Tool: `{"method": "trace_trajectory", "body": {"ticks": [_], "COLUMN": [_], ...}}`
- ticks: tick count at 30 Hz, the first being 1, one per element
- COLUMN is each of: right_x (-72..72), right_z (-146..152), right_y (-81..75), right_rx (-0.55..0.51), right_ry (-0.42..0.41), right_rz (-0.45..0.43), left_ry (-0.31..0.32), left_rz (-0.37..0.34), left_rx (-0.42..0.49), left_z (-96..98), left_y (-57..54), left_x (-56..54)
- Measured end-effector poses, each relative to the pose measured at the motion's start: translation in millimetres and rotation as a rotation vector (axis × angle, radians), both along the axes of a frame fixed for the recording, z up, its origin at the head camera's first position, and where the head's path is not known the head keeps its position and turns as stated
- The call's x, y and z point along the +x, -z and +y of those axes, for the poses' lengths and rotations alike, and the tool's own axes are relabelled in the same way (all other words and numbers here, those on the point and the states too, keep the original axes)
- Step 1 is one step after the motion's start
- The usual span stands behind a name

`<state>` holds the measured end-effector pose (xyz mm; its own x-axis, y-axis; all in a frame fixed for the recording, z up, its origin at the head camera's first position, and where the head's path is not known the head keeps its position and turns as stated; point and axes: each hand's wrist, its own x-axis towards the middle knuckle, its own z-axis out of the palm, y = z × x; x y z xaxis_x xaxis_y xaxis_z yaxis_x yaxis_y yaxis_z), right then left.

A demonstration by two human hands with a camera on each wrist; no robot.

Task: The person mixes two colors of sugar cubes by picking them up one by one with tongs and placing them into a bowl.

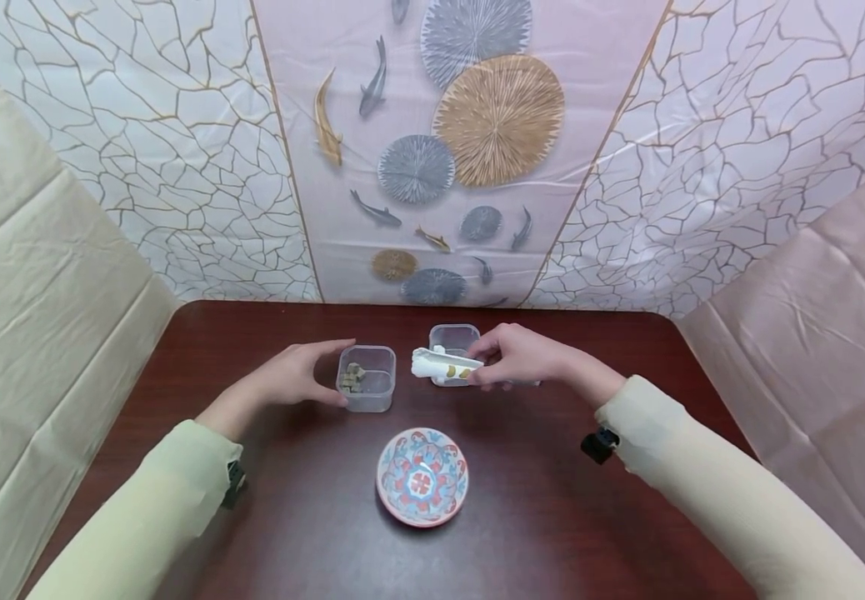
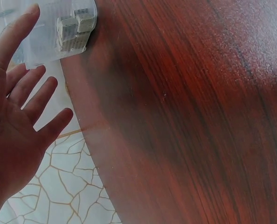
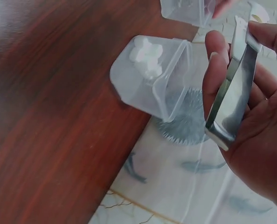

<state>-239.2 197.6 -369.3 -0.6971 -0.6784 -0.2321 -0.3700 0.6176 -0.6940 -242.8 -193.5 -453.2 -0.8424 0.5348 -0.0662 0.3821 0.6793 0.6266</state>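
My left hand (image 1: 293, 375) reaches round the left side of a clear plastic container (image 1: 376, 400), thumb and forefinger at its corners, the other fingers spread. Grey-brown cubes (image 1: 352, 377) lie inside that container, towards its left; they also show in the left wrist view. My right hand (image 1: 515, 357) grips a pair of tongs (image 3: 234, 93) with metal arms and white ends. The tongs' white ends (image 1: 432, 364) lie above a second clear container (image 1: 455, 332), partly covering it. In the right wrist view, white lumps (image 3: 147, 57) sit in this container. Whether the tongs hold anything is unclear.
A patterned red-and-blue bowl (image 1: 422, 482) stands in front of the containers, nearer to me. All stand on a dark red-brown wooden table (image 1: 312, 517). Behind its far edge hangs a patterned cloth (image 1: 417, 242), with pale cloth walls at both sides.
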Motion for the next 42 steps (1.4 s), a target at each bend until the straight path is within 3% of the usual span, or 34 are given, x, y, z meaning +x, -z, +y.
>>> {"method": "trace_trajectory", "body": {"ticks": [4,13,24,31,42], "right_x": [-4.4,-13.6,-18.9,-18.7,-21.0], "right_z": [-14,-50,-94,-116,-140], "right_y": [-4.0,-12.1,-20.2,-22.0,-8.7], "right_rx": [0.066,0.211,0.499,0.619,0.733], "right_ry": [-0.056,-0.208,-0.229,-0.254,-0.309], "right_rz": [0.080,0.378,0.549,0.617,0.683], "left_ry": [-0.002,0.002,0.000,-0.003,-0.004], "left_rz": [-0.004,-0.008,-0.005,-0.018,-0.026], "left_rx": [-0.005,-0.007,-0.020,-0.006,-0.004], "left_z": [-0.7,0.9,1.1,1.8,3.6], "left_y": [0.9,-0.6,1.3,-0.5,-2.4], "left_x": [-0.7,-2.6,-4.8,-5.0,-2.5]}}
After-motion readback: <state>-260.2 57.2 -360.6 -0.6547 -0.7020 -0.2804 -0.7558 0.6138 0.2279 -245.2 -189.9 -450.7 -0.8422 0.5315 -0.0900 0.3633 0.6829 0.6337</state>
